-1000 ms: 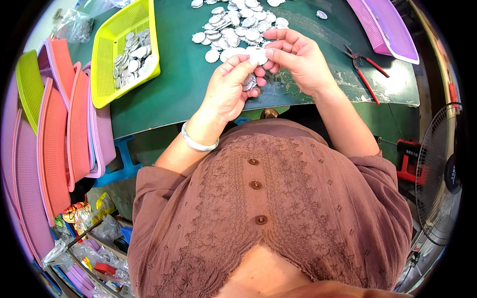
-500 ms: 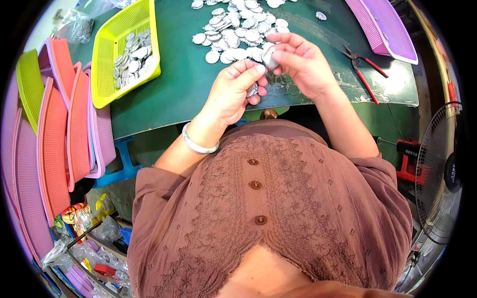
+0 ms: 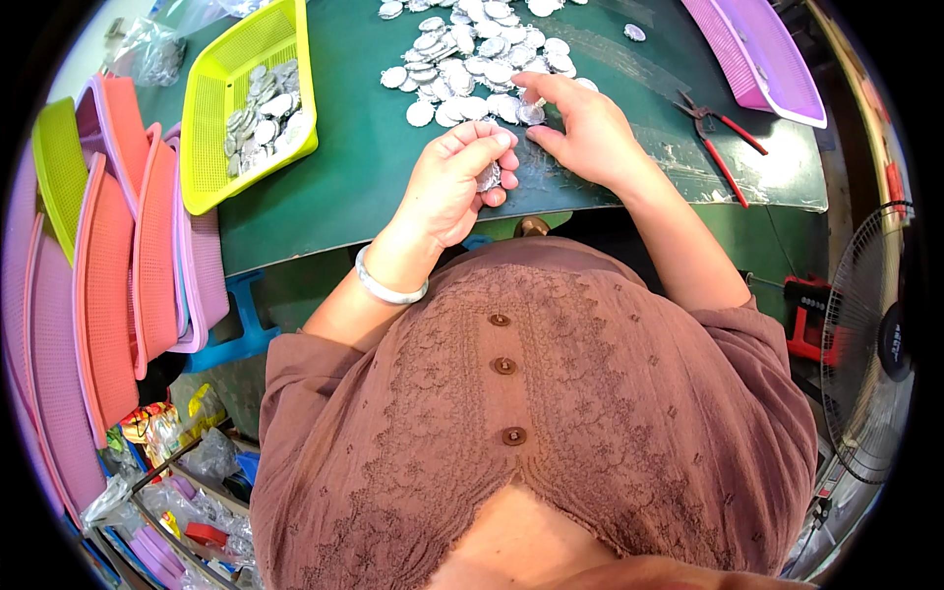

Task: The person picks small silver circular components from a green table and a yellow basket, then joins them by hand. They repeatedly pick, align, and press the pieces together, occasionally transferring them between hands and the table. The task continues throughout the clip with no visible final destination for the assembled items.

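My left hand [image 3: 454, 177] is closed, thumb pressed over curled fingers, around silvery metal discs [image 3: 489, 177] that show partly below the fingertips. How many it holds I cannot tell. My right hand [image 3: 585, 133] reaches to the near right edge of a pile of silvery round discs [image 3: 462, 74]. Its thumb and fingers are apart, with one disc [image 3: 532, 112] on the table between them. Whether a fingertip touches a disc is not clear.
A yellow-green basket [image 3: 202, 147] holding similar discs stands at left on the green table [image 3: 334, 187]. Red-handled pliers [image 3: 708, 133] and a purple basket [image 3: 757, 59] are at right. Stacked orange and purple baskets [image 3: 108, 295] crowd the left side. A fan [image 3: 855, 334] stands at far right.
My right hand has left the disc held at my left fingertips and moved to the pile's edge, its fingers spreading. My left hand has shifted slightly left, still closed.
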Demonstrator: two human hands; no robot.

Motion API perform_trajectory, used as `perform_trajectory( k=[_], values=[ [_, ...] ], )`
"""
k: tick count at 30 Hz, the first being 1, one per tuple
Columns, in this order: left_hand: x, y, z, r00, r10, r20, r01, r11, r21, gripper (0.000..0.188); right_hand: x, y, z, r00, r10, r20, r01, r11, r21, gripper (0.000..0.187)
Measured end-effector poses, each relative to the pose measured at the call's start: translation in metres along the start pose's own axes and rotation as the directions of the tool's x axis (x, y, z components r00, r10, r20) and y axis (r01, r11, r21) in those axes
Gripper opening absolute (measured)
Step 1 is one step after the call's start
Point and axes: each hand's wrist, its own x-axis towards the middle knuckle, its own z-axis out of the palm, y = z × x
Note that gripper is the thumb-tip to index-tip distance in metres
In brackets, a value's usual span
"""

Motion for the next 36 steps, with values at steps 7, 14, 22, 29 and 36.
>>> perform_trajectory(
  k=[7,14,22,29,36],
  values=[
    [0.001,0.000,0.000,1.000,-0.011,-0.018,0.011,1.000,0.003,0.016,0.005,-0.004,-0.006,0.996,0.039,0.086,-0.049,0.992,0.112,0.051],
    [0.001,0.003,0.003,0.998,-0.067,-0.019,0.067,0.998,0.005,0.020,0.003,-0.005,-0.008,0.996,-0.044,0.072,0.040,0.998,0.055,0.050],
    [-0.001,0.005,0.005,0.997,-0.077,-0.031,0.077,0.997,0.019,0.020,-0.001,-0.009,-0.006,0.999,-0.032,0.021,0.032,0.999,0.005,0.045],
    [-0.001,0.006,0.001,0.989,-0.124,0.075,0.130,0.989,-0.077,0.016,0.000,-0.021,-0.015,0.983,-0.182,-0.029,0.174,0.864,0.472,0.039],
    [-0.003,0.006,0.003,0.999,-0.035,-0.004,0.034,0.990,-0.140,0.012,-0.008,-0.017,-0.015,0.997,-0.007,0.078,-0.043,0.781,0.624,0.044]
  ],
)
